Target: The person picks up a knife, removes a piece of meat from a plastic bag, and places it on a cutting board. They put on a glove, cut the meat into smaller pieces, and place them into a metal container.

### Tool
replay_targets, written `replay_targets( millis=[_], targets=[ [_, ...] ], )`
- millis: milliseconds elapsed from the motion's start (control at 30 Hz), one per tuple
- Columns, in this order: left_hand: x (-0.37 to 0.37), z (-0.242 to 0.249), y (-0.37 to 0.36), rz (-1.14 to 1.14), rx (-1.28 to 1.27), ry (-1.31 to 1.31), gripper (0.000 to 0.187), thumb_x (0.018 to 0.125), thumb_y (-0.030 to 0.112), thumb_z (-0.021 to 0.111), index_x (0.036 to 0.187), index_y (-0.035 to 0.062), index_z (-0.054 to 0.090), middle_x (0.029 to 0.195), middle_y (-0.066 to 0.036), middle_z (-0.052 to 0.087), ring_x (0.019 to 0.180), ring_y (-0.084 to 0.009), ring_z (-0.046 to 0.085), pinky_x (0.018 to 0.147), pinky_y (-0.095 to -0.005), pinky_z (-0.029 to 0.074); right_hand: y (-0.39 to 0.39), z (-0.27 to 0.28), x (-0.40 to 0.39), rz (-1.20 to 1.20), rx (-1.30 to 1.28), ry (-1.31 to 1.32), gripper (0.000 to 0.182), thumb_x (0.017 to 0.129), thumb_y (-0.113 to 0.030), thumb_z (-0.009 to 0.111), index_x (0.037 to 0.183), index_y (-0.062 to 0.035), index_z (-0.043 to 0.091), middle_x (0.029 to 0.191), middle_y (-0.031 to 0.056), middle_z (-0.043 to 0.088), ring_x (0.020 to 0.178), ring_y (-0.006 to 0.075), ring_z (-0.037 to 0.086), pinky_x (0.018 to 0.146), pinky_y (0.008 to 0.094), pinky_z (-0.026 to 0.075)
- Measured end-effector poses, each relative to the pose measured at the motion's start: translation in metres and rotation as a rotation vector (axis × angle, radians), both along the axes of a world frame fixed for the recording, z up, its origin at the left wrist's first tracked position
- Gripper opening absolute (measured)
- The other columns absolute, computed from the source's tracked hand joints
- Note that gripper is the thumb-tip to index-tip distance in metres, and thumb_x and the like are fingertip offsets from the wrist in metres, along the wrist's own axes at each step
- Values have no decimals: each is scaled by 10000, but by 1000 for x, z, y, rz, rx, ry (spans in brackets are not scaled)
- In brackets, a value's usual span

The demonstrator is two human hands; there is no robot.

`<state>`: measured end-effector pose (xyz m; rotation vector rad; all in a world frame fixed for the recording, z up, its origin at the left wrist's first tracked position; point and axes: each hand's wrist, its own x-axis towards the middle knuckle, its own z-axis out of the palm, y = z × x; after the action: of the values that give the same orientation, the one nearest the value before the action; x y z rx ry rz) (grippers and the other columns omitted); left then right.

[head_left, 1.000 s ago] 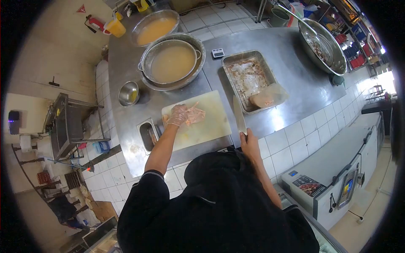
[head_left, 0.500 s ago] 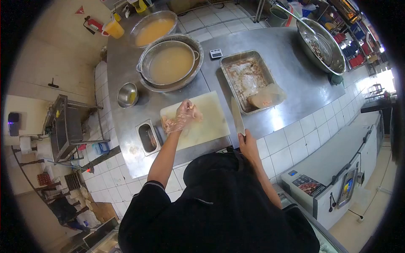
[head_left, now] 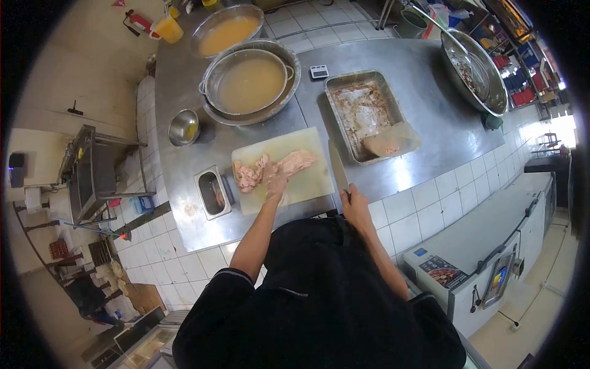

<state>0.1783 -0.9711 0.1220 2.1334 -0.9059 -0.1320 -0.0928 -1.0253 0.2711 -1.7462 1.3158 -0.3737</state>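
Observation:
My left hand (head_left: 275,182), in a clear plastic glove, is over the pale cutting board (head_left: 307,184) and touches a long piece of raw meat (head_left: 297,162); its fingers are blurred. Left of it on the board lies a lumpy pile of raw meat (head_left: 247,176). My right hand (head_left: 354,206) is closed round the handle of a large knife (head_left: 338,167). The blade points away from me, along the board's right edge.
A metal tray (head_left: 332,101) holding a plastic-wrapped item stands right of the board. Behind are basins of cloudy liquid (head_left: 206,92) and a small timer (head_left: 319,72). A small bowl (head_left: 184,127) and a steel container (head_left: 203,195) are left; a large bowl (head_left: 498,92) stands far right.
The long meat piece, bunched at my left hand before, now lies stretched across the board. My left hand has moved slightly right and nearer to me. The knife has shifted slightly left.

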Motion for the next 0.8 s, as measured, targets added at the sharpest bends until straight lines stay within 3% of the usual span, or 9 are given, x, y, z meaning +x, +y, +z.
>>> replay_targets(
  millis=[100,200,300,400,500,600,700,800],
  targets=[
    [5,-23,14,0,175,299,207,919,210,669,994,19,645,785,-169,648,711,-326,656,697,-464,513,-4,-25,8,92,-65,109,236,1002,-196,525,968,37,514,782,349,637,796,559,618,685,612,473],
    [1,-16,17,39,-35,-63,137,893,157,667,920,24,658,779,-172,653,739,-344,666,701,-451,519,-7,-38,23,132,-117,137,218,998,-184,515,952,28,518,717,347,622,723,557,615,641,635,457],
    [6,2,24,15,-1,-45,110,859,105,669,936,27,661,772,-176,650,753,-372,665,715,-453,526,-10,-37,38,125,-113,120,211,989,-170,513,970,39,531,712,344,627,716,546,627,636,621,482],
    [16,-22,31,39,-3,-36,141,834,71,672,965,29,645,782,-177,637,751,-390,649,717,-452,524,-13,-48,47,138,-158,206,231,979,-171,520,981,57,560,708,331,637,705,526,644,635,605,500],
    [0,30,28,117,-40,-106,209,794,38,671,996,39,617,851,-172,633,819,-388,635,733,-464,512,-12,-49,53,114,-188,235,257,976,-172,523,977,77,585,722,324,649,708,508,655,637,586,515],
    [-4,44,20,-63,-98,-271,323,755,20,664,1069,51,593,926,-164,630,896,-375,620,748,-478,499,-13,-47,62,69,-213,163,276,986,-216,548,979,53,608,766,322,663,702,486,668,601,544,524],
    [-11,50,11,-163,-95,-274,358,733,24,664,1079,68,584,919,-145,617,920,-363,608,748,-492,492,-19,-59,70,-170,453,-185,290,987,-263,573,1018,23,604,799,306,674,671,459,671,565,481,519],
    [-10,43,7,-208,-103,-159,350,743,30,665,1077,77,573,885,-133,599,880,-359,603,725,-491,486,-12,-57,73,-286,731,-315,326,995,-319,575,1047,2,590,799,281,676,662,458,661,564,476,493]
  ],
)
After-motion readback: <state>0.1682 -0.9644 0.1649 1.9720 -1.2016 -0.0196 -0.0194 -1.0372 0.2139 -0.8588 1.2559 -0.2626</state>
